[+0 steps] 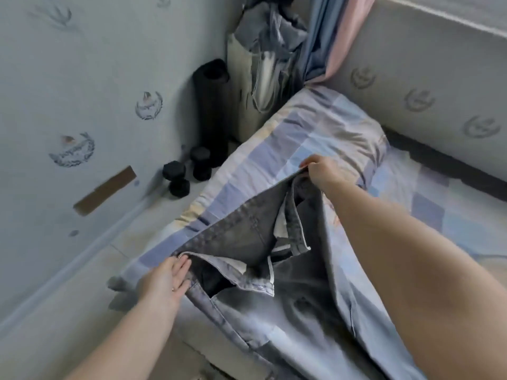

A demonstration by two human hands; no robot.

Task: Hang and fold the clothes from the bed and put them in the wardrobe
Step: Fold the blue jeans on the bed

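A pair of grey-blue jeans [277, 303] lies spread on the bed [428, 209], waistband open toward the pillow end, legs running toward me. My left hand [164, 283] holds the near-left end of the waistband, fingers straight along the fabric and thumb hidden under it. At the far end of the waistband my right hand [321, 171] pinches the denim with curled fingers. The waistband is stretched between both hands. No wardrobe is in view.
A checked blue and lilac cover with a pillow [343, 127] lies on the bed. On the floor by the left wall stand two black dumbbells [178, 179], a rolled black mat [211, 111] and a bag of clothes [263, 64]. A curtain [329, 37] hangs at the corner.
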